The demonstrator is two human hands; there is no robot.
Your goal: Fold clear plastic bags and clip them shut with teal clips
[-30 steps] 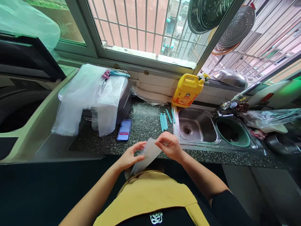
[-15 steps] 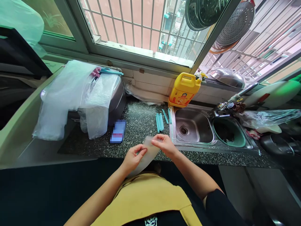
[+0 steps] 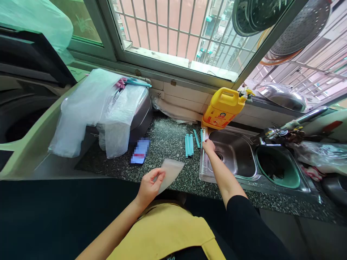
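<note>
My left hand (image 3: 151, 184) pinches a frosted plastic bag (image 3: 171, 170) between thumb and fingers, its flat upper edge pointing up and right over the counter's front. At the sink's left rim, my right hand (image 3: 208, 146) has its fingers curled together on the lower end of a teal strip (image 3: 201, 135); the fingertips are partly hidden. Left of that strip lies another single teal strip (image 3: 196, 138), at a slant. A tight row of several teal strips (image 3: 189, 145) rests farther left on the speckled counter (image 3: 165, 139).
A yellow jug (image 3: 223, 108) stands behind the steel sink (image 3: 230, 151), which has a green basin (image 3: 279, 166) on its right. Translucent plastic bags (image 3: 86, 108) drape over a dark box (image 3: 142, 119) at left. A pixelated blue item (image 3: 140, 151) lies in front of the box.
My right hand has let go of the bag and moved right and away to the teal strip by the sink. My left hand still holds the bag. The view has shifted slightly.
</note>
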